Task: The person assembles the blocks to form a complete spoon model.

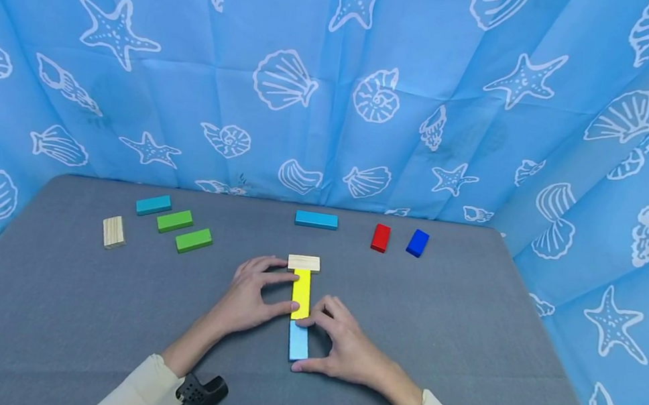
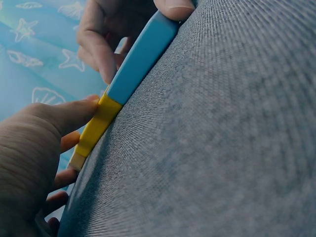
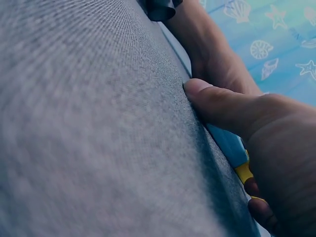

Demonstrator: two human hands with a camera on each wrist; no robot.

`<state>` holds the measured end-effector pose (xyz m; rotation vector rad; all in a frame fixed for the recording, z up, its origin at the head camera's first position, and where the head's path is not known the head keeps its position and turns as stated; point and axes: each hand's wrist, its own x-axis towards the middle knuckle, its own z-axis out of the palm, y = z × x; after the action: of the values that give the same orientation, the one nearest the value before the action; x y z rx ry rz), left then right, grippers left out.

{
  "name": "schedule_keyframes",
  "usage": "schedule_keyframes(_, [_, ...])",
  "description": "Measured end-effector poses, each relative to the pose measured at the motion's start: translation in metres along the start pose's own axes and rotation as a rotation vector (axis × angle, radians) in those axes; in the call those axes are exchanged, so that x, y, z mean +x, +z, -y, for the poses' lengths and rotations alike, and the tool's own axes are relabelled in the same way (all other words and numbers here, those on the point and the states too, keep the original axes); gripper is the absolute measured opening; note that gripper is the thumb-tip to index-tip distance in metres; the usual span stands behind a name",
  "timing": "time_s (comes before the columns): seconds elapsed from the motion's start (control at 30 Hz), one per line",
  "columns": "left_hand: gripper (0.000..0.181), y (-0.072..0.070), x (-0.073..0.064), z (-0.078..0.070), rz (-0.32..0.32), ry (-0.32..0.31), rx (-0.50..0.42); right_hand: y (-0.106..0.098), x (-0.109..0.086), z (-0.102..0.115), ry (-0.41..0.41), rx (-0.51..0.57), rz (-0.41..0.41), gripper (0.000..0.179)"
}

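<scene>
Three blocks lie end to end in a line on the grey cloth: a plain wooden block (image 1: pixel 303 263) set crosswise at the far end, a yellow block (image 1: pixel 301 294) in the middle, and a light blue block (image 1: pixel 298 342) nearest me. My left hand (image 1: pixel 249 294) holds the yellow block, thumb and index finger on it, another finger reaching the wooden block's left end. With thumb at the near end and index finger by the yellow joint, my right hand (image 1: pixel 346 347) pinches the light blue block (image 2: pixel 143 57) lengthwise. In the right wrist view that hand partly hides the blocks.
Farther left on the table (image 1: pixel 74 307) lie a wooden block (image 1: pixel 113 232), a blue block (image 1: pixel 153 205) and two green blocks (image 1: pixel 175 221). Another blue block (image 1: pixel 316 220) sits near the back edge. At back right are a red block (image 1: pixel 380 238) and a dark blue block (image 1: pixel 417 243).
</scene>
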<state>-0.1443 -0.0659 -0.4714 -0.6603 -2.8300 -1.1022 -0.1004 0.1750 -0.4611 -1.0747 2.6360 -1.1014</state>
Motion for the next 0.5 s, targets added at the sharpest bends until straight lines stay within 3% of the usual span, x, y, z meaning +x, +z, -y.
schedule_keyframes(0.5, [0.051, 0.0002, 0.0006, 0.0024, 0.000, 0.012, -0.013, -0.0007, 0.0003, 0.0008, 0.010, -0.066, 0.005, 0.063])
